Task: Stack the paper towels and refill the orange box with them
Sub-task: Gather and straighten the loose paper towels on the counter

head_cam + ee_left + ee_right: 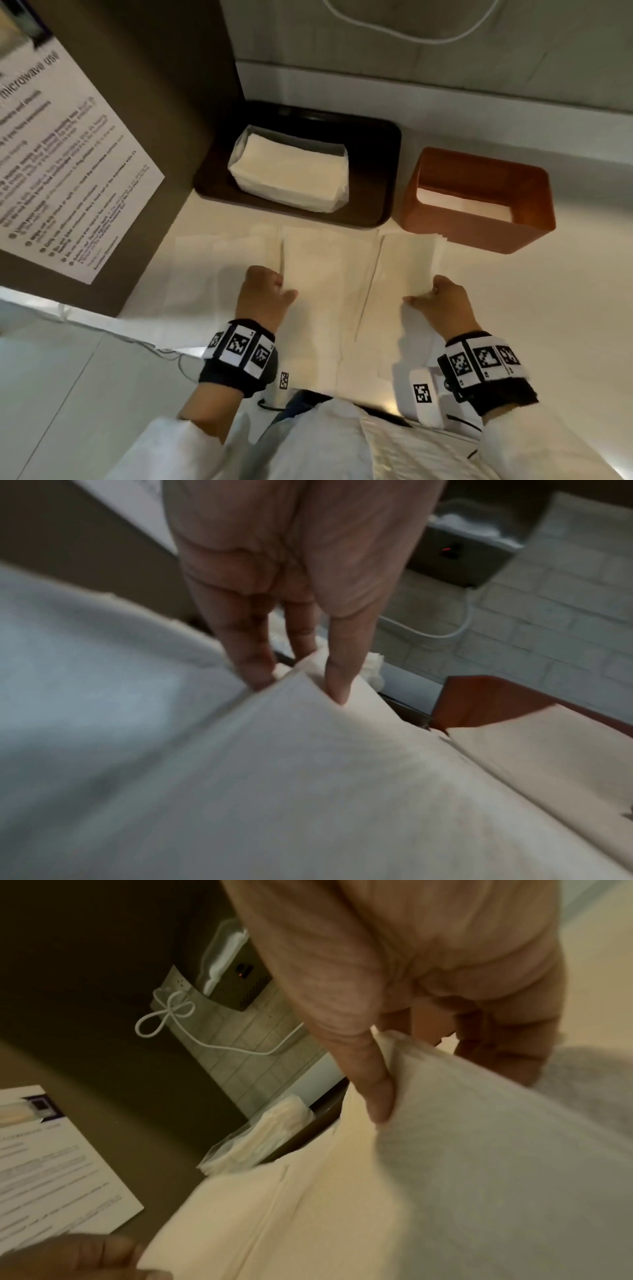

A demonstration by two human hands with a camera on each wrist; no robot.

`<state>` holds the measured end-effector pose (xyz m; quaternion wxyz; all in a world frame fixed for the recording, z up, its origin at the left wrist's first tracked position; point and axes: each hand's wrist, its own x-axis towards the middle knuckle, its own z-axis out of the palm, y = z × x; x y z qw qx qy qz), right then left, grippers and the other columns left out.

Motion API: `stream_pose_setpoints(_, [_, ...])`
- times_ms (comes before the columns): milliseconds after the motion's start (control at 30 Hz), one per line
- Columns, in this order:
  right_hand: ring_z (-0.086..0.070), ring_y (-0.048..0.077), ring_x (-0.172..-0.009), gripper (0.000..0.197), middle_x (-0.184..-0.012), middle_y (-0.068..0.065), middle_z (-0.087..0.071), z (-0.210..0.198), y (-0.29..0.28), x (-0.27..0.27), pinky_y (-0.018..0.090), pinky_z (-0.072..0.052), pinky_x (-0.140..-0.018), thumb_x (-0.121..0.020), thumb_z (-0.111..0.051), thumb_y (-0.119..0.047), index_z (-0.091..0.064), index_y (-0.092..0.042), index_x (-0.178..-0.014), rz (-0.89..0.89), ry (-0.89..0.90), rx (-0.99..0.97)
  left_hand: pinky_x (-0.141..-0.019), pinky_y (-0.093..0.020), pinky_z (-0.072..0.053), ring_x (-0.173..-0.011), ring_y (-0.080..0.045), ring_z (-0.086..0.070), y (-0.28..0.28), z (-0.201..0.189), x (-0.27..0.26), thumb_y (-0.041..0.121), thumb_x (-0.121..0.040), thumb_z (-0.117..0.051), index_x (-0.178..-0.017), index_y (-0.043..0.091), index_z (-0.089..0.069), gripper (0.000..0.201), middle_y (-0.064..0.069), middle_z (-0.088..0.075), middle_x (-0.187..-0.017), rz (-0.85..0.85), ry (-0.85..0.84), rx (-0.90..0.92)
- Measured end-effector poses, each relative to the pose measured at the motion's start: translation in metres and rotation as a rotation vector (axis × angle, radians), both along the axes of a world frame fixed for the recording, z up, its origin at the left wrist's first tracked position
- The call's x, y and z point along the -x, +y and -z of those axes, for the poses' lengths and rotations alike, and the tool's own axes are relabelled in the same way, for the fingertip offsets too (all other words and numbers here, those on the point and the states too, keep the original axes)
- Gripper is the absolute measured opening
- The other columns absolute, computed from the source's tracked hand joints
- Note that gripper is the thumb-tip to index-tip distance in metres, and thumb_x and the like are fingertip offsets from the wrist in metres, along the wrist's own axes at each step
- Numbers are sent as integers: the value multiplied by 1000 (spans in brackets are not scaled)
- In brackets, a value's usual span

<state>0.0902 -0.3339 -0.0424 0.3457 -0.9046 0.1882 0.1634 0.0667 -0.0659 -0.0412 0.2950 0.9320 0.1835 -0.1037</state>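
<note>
Cream paper towels lie side by side on the white counter: a left one (219, 274), a middle one (325, 274) and a right one (404, 260). My left hand (286, 291) pinches the middle towel's left edge, thumb on top; in the left wrist view my left hand (298, 688) holds that towel (308, 764) at its raised fold. My right hand (419, 296) pinches the right towel at its right edge, and the right wrist view shows this hand (428, 1074) lifting the towel (479, 1150). The orange box (479, 236) stands open behind the right towel, pale towels low inside.
A black tray (373, 154) at the back holds a plastic-wrapped pack of towels (291, 171). A dark cabinet side with a printed notice (68, 164) walls off the left. A white cable (411, 31) hangs on the tiled wall. The counter (548, 308) extends right.
</note>
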Motion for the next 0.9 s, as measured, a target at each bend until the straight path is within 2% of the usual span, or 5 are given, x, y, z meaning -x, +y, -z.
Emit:
stream_pose_setpoints(133, [-48,27,-77,33,-75,7,-50,-3,9,3,30,-36,-70,-72,-71,-11,-41,-5,-84,-1,-12,15,-101,-38,-33,-125,-32,-32,-16,-1,5,40,-82,-61,-114,6,-55,47,-10,-30,-146,57,81,-188])
stream_pose_setpoints(333, [-48,28,-75,25,-67,7,-47,-7,6,1,29,-34,-53,-75,-69,-10,-44,-5,-74,68,-51,-69,-97,-29,-34,-116,-26,-43,-27,-11,-2,30,-88,-56,-111,1,-58,36,-9,-48,-129,70,-190,68])
stream_pose_setpoints(467, [-57,31,-92,25,-98,16,-62,-11,-2,3,38,-47,-81,-79,-66,-7,-57,-2,-102,221,-50,-321,-85,-29,-38,-105,-32,-51,-41,-6,-25,22,-90,-55,-101,-6,-58,30,-22,-55,-110,81,-69,292])
stream_pose_setpoints(633, [-61,36,-104,49,-113,18,-64,-20,-41,20,50,-46,-97,-72,-68,-1,-51,-5,-118,347,-76,-609,-101,-36,-36,-116,-32,-45,-48,12,-29,24,-82,-65,-112,-3,-56,41,-15,-46,-129,116,-48,28])
stream_pose_setpoints(900, [-50,35,-111,65,-121,18,-51,-1,-32,47,37,-42,-90,-68,-78,-19,-43,0,-120,132,55,46,-94,-46,-44,-113,-36,-50,-53,9,-37,22,-72,-75,-130,15,-34,72,-14,-53,-123,52,51,17])
